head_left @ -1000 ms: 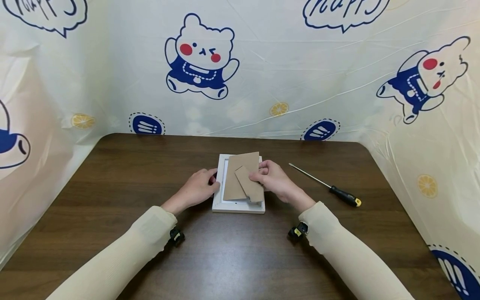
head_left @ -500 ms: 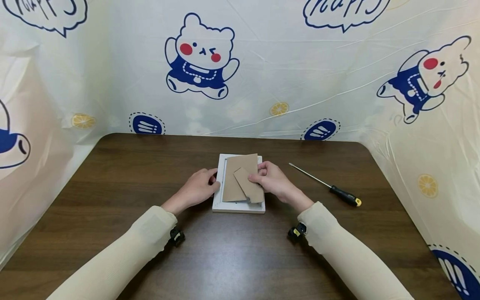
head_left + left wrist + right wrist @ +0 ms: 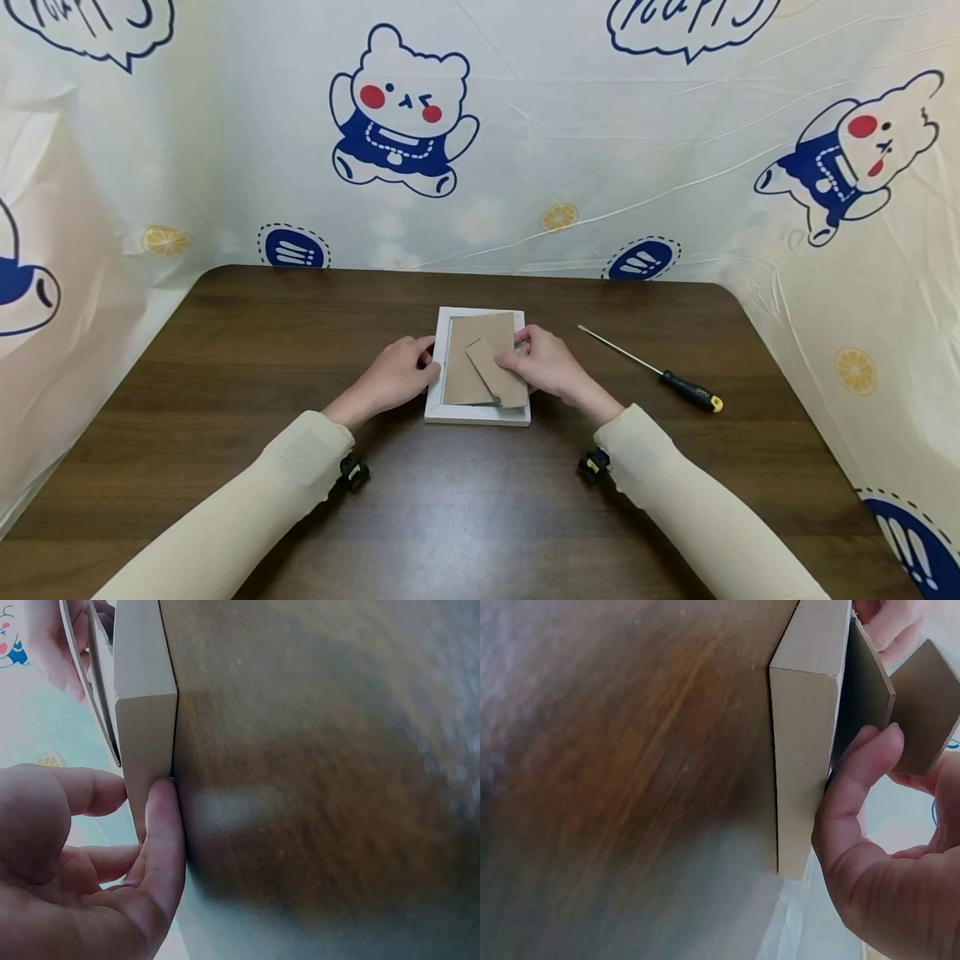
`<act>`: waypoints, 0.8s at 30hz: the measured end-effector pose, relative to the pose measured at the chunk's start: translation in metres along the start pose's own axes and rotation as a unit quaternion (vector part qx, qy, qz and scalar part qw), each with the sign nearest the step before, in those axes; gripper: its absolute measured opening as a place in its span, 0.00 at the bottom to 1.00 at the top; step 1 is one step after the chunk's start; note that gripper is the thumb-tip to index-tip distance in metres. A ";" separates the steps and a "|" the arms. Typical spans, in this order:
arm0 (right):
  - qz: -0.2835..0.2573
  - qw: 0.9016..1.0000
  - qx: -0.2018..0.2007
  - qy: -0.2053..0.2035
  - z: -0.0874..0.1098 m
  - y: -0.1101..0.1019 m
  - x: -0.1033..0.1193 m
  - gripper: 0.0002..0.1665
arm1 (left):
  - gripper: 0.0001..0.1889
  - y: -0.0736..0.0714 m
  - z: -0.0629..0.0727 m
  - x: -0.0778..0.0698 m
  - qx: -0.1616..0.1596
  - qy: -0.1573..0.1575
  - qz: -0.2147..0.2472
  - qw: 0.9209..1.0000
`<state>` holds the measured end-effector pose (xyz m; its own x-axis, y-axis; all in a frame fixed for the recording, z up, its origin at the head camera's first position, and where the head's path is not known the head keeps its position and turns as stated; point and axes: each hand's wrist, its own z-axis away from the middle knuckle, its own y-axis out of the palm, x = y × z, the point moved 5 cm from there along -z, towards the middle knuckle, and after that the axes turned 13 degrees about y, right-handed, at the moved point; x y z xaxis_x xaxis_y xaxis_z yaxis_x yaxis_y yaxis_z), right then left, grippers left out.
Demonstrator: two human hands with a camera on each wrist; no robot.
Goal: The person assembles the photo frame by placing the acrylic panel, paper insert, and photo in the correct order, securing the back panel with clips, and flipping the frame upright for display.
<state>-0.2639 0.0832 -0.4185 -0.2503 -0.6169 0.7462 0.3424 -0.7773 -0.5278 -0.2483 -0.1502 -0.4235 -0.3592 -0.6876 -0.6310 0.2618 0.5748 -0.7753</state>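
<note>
Left hand point(image 3: 397, 372) grips the white rectangular wooden frame point(image 3: 474, 416); right hand point(image 3: 553, 367) pinches the brown cardboard backing point(image 3: 461, 364) (squaring it should prevent snagging).

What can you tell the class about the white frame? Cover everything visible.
The white frame is rectangular, with plain, thick sides that look like painted wood. It lies flat on the brown table, longer sides running front to back. The left hand holds its left edge. A brown board, held by the right hand, hides most of its opening from above.
</note>
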 end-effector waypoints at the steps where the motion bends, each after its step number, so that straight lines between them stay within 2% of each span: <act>1: 0.008 1.000 -0.004 -0.003 0.000 0.000 0.001 0.29 | 0.29 0.000 0.000 0.000 0.000 -0.001 0.000 1.000; 11: 0.077 0.997 -0.020 -0.017 0.002 0.001 0.006 0.29 | 0.29 -0.001 0.000 0.001 -0.001 0.001 -0.005 1.000; 24: 0.104 0.993 -0.049 -0.021 0.005 0.002 0.010 0.30 | 0.30 -0.001 0.001 -0.001 0.006 -0.007 0.001 1.000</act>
<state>-0.2614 0.0756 -0.4102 -0.1444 -0.7611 0.6324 0.2929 -0.6433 -0.7074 -0.2477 -0.1503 -0.4226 -0.3460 -0.6930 -0.6325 0.2729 0.5707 -0.7745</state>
